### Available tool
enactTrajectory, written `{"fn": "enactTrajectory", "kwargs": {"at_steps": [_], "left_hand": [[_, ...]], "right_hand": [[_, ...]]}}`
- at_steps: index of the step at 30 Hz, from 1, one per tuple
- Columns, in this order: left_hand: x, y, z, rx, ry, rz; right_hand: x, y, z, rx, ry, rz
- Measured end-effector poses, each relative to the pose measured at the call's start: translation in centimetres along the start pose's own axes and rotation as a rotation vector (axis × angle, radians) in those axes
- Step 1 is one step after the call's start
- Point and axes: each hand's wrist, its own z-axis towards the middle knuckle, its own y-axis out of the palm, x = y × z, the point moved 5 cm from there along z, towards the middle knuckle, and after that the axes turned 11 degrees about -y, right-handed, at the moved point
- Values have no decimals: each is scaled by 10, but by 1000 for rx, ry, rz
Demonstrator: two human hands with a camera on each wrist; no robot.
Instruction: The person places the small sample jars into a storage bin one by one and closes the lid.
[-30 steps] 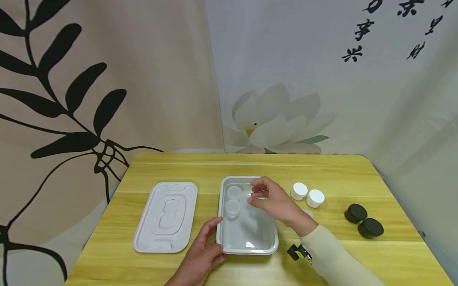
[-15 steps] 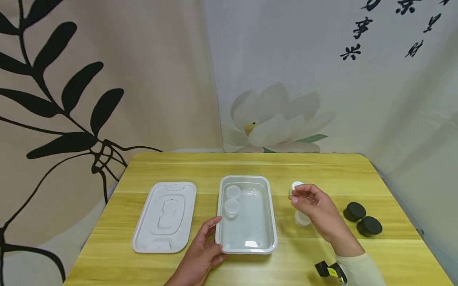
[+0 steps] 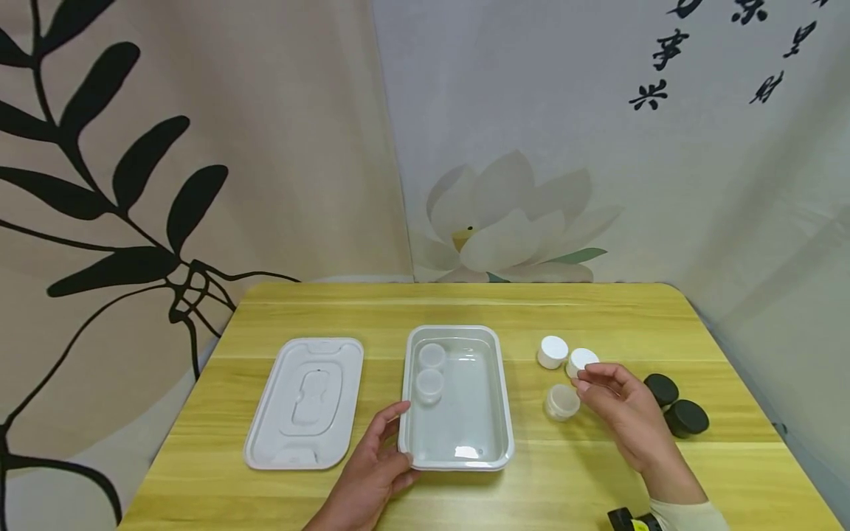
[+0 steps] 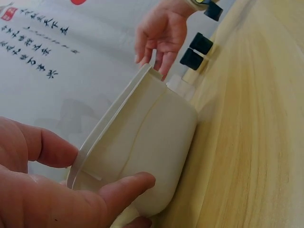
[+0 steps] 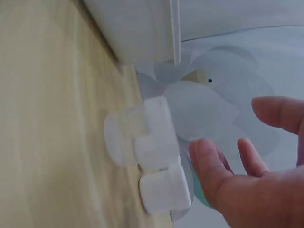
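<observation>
Beside tray [image 3: 458, 335], right hand [image 3: 627, 413] shifted rightward

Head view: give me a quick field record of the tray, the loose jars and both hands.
tray: white, lid off, near table centre
in tray: two clear jars in the far left corner
tray lid: flat on the table, left of the tray
left hand: holds the tray's near left corner
right hand: fingers at the white-capped jar; whether they touch it cannot be told
other white-capped jar: just left of that one
uncapped jar: on the table, right of the tray
black jars: two, far right
</observation>
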Motion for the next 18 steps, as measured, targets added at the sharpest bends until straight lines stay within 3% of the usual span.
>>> {"fn": "enactTrajectory", "kwargs": {"at_steps": [7, 18], "left_hand": [[1, 1, -1, 1, 2, 4], [0, 0, 0, -15, 0, 11]], "right_hand": [[13, -8, 0, 47, 11, -72], [38, -7, -1, 22, 92, -81]]}}
